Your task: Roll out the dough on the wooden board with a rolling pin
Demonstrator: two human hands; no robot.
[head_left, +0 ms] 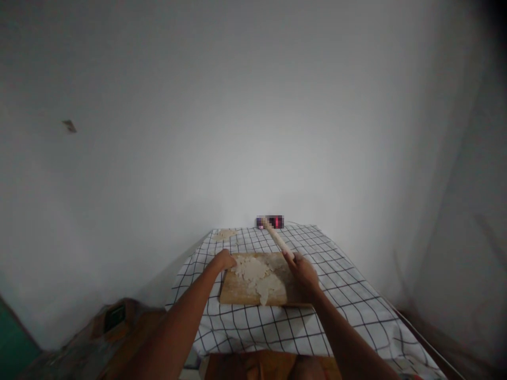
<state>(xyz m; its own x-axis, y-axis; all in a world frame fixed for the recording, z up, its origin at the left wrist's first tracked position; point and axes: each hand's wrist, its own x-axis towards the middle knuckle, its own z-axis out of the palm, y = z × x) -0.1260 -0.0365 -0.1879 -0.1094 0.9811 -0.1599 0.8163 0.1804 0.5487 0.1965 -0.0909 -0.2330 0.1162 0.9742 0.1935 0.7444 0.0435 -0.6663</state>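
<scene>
A wooden board (227,293) lies on the checked cloth in front of me. Pale, ragged-edged flattened dough (253,270) covers part of it, with one piece hanging down to the near edge. My right hand (304,272) is wrapped round a rolling pin (279,240), which slants up and away to the left above the board's far edge. At the board's far left corner my left hand (225,259) is closed, its fingers against the dough's edge. Whether they pinch the dough or the board is hidden.
A white cloth with black grid lines (340,274) covers the table. More flat dough (225,234) lies at its far left. Beyond the pin's far end is a blurred dark and pink object (276,221), close to the wall (253,132). A wooden edge (273,364) is nearest me.
</scene>
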